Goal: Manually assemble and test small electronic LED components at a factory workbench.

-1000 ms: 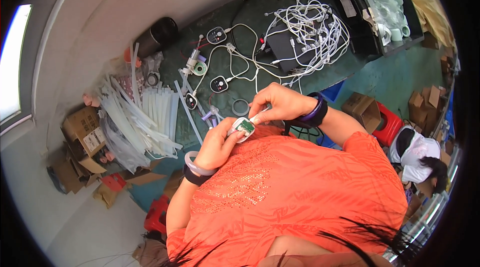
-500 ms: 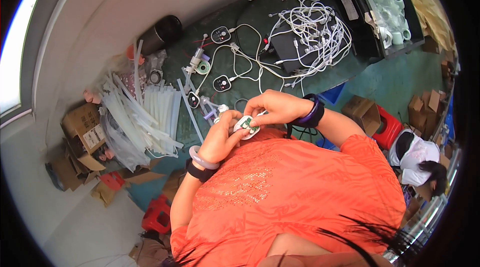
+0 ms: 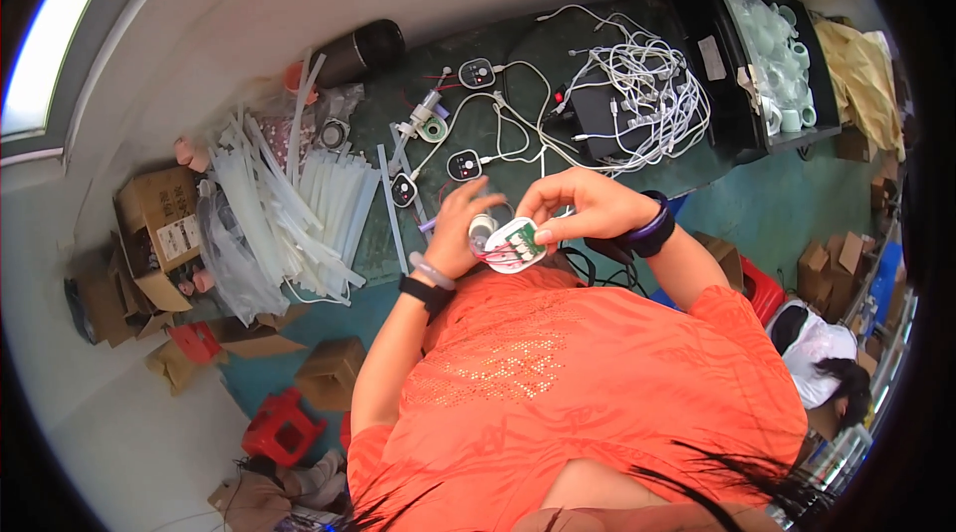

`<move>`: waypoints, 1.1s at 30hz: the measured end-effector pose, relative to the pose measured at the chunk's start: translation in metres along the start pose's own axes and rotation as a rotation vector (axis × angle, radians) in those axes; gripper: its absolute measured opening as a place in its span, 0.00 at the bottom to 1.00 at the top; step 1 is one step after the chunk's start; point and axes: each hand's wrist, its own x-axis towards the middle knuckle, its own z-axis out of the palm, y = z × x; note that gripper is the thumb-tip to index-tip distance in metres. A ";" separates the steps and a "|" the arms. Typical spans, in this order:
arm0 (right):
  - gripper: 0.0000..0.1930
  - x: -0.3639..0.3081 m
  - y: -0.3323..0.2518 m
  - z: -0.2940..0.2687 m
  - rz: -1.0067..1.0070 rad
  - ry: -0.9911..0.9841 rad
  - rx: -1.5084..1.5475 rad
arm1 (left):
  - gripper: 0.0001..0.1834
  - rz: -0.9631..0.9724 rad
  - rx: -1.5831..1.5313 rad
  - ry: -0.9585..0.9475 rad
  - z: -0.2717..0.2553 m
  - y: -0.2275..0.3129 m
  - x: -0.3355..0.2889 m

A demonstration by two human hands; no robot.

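My right hand [image 3: 588, 208] pinches a small white oval casing [image 3: 505, 261] between thumb and fingers. The casing's inner side faces up, showing a green circuit board [image 3: 525, 236] with white connectors and thin red wires. Close to its left edge is my left hand [image 3: 460, 228], its fingers raised and smeared by motion. A pale round part [image 3: 482, 225] sits between that hand and the casing; whether the left fingers grip it I cannot make out. On the bench beyond lie several small dark-faced control units, one of them a unit [image 3: 464, 165] plugged to a white cable.
A tangle of white cables [image 3: 647, 104] covers a black box on the dark green bench [image 3: 478, 44]. Translucent tubes [image 3: 269, 203] are heaped at left, near a black cylinder [image 3: 378, 46]. A black bin [image 3: 737, 64] holds clear plastic parts. Another person [image 3: 812, 353] is at far right.
My left hand has come off the casing's left side and moved up and left. The casing is now held by my right hand alone, with its red wires showing. The view has shifted slightly.
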 end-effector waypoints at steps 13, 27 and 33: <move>0.12 -0.006 0.046 -0.020 0.234 0.126 -0.074 | 0.10 -0.171 0.509 -0.102 -0.074 0.014 -0.057; 0.16 0.060 0.129 -0.011 0.462 0.348 -0.917 | 0.31 -0.253 0.728 0.098 -0.051 -0.046 -0.048; 0.19 0.047 0.134 -0.002 0.235 0.348 -1.016 | 0.26 -0.360 0.585 0.400 -0.037 -0.028 -0.096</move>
